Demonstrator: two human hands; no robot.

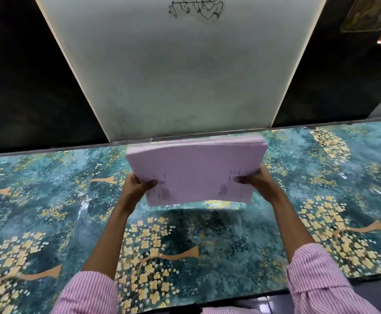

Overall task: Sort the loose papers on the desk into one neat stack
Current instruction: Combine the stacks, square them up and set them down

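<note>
A single view — a wide-angle camera worn on the person's head, facing forward and down across the desk [49, 200] from its near edge to its far edge and the pale wall panel [185, 75] behind. It is close — the paper stack [196, 168] sits mid-frame, toward the far edge.

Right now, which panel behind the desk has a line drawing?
The pale middle panel, behind the held papers; the drawing is at its top. Flanking panels are black.
</note>
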